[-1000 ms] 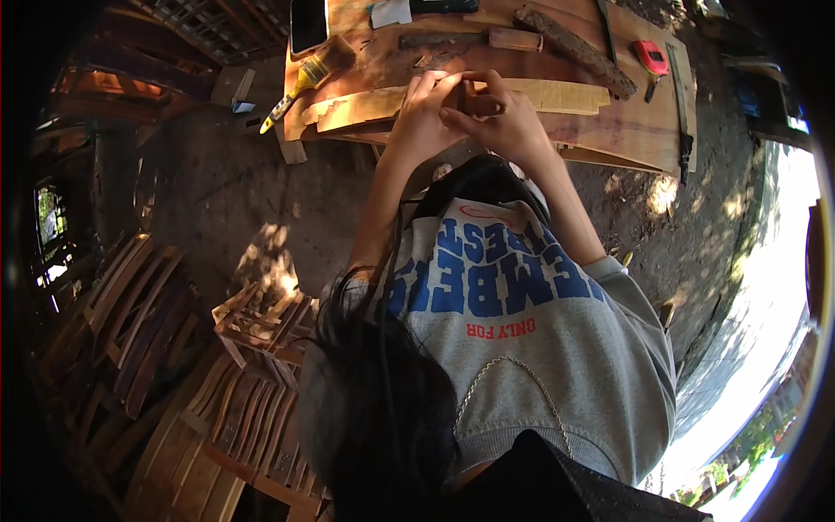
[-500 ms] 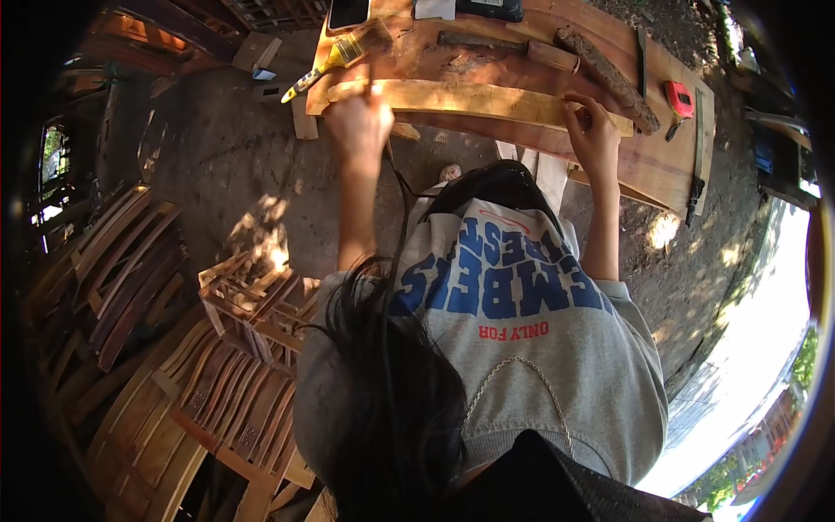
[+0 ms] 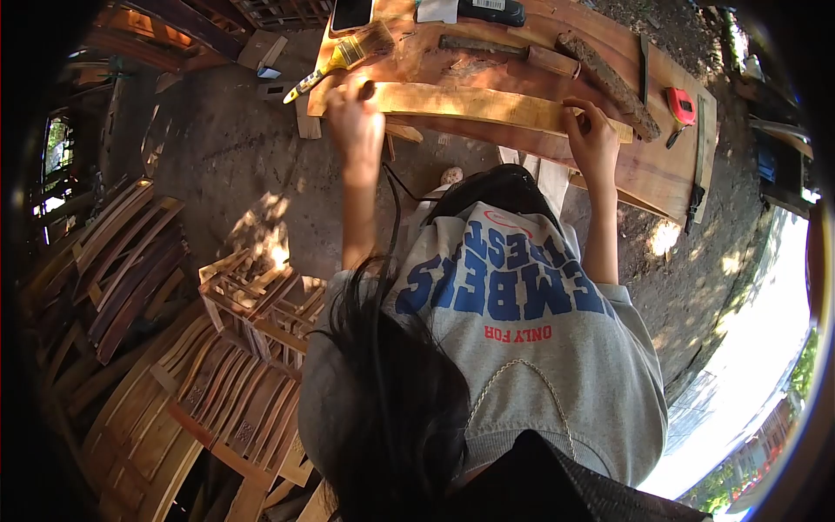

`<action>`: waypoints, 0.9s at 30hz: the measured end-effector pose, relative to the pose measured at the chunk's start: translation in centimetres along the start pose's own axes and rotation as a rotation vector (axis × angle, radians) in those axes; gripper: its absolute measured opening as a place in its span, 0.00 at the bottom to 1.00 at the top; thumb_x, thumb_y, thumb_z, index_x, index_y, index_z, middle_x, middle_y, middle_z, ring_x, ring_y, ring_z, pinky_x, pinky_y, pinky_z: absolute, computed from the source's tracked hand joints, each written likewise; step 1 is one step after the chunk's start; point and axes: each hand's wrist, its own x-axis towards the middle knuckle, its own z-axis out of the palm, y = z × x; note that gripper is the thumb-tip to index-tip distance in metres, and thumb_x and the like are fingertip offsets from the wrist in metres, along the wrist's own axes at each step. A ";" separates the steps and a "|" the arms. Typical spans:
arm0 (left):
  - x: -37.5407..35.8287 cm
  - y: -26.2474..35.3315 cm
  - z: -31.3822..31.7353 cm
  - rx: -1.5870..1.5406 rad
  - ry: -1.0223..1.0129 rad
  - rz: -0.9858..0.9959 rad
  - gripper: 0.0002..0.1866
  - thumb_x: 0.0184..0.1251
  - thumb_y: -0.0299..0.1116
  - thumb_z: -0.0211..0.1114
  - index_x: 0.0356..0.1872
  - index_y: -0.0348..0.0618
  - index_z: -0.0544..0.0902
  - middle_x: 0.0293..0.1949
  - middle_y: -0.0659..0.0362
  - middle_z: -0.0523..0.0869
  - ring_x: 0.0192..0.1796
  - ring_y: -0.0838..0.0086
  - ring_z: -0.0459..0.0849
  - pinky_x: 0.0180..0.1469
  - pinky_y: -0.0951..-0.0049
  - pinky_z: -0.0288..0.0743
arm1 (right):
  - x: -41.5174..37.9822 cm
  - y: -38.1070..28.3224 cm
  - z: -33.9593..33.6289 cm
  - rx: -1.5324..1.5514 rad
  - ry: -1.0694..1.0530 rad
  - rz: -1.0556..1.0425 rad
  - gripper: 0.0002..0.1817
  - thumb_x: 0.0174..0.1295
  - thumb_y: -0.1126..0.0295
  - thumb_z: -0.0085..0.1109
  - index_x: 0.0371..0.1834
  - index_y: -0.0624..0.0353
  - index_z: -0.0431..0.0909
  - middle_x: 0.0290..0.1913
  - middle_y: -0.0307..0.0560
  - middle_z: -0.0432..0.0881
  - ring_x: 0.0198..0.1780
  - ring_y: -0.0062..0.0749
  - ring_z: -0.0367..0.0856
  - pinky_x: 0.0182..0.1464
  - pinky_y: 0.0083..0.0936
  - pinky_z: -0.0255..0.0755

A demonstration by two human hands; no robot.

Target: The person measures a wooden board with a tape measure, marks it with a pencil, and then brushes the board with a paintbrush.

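Observation:
A long, narrow, slightly curved wooden slat (image 3: pixel 487 103) lies along the near edge of the wooden tabletop (image 3: pixel 687 187). My right hand (image 3: pixel 594 135) grips it near its right end, thumb and fingers curled over the edge. My left hand (image 3: pixel 355 122) is at the slat's left end with fingers bent inward, slightly blurred. What it pinches, if anything, cannot be made out, and it covers part of the slat. Just beyond it rests a paintbrush (image 3: pixel 344 57) with a yellow handle.
Behind the slat lie a chisel-like tool with a wooden handle (image 3: pixel 554 62) and a rough wood piece (image 3: pixel 609 85). A red tape measure (image 3: pixel 680 106) sits at the right, a phone (image 3: pixel 352 13) at the far left. Wooden chair parts (image 3: pixel 230 391) stand at lower left.
My left hand has turned and shifted slightly left. A thin upright shape above its fingers no longer shows there. My right hand stays on the slat.

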 end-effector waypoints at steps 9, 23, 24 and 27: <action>-2.2 10.6 -1.0 -0.211 0.148 0.185 0.10 0.61 0.38 0.64 0.42 0.51 0.85 0.29 0.56 0.87 0.31 0.63 0.87 0.35 0.61 0.81 | -0.2 0.3 0.4 -0.025 0.029 -0.037 0.09 0.61 0.65 0.60 0.43 0.48 0.84 0.28 0.43 0.78 0.28 0.35 0.80 0.31 0.32 0.72; 3.7 -2.7 -4.3 0.163 0.080 -0.297 0.22 0.65 0.49 0.62 0.28 0.36 0.86 0.26 0.48 0.87 0.28 0.51 0.86 0.32 0.57 0.80 | 0.8 -2.8 3.0 -0.120 -0.008 -0.124 0.09 0.63 0.60 0.59 0.43 0.47 0.83 0.30 0.41 0.80 0.29 0.37 0.82 0.30 0.33 0.74; 3.9 -1.4 -3.6 0.285 -0.042 -0.262 0.20 0.65 0.48 0.62 0.29 0.38 0.86 0.27 0.49 0.87 0.29 0.53 0.86 0.33 0.58 0.80 | 0.9 -3.0 3.2 -0.123 0.000 -0.131 0.09 0.63 0.60 0.59 0.43 0.47 0.83 0.30 0.41 0.81 0.30 0.38 0.83 0.30 0.34 0.75; 1.4 3.4 1.3 0.011 0.153 0.097 0.20 0.69 0.50 0.56 0.36 0.43 0.86 0.34 0.53 0.87 0.39 0.66 0.86 0.40 0.62 0.80 | 1.3 -3.3 3.9 -0.117 0.013 -0.139 0.09 0.63 0.60 0.59 0.42 0.47 0.83 0.31 0.42 0.81 0.31 0.39 0.84 0.31 0.35 0.76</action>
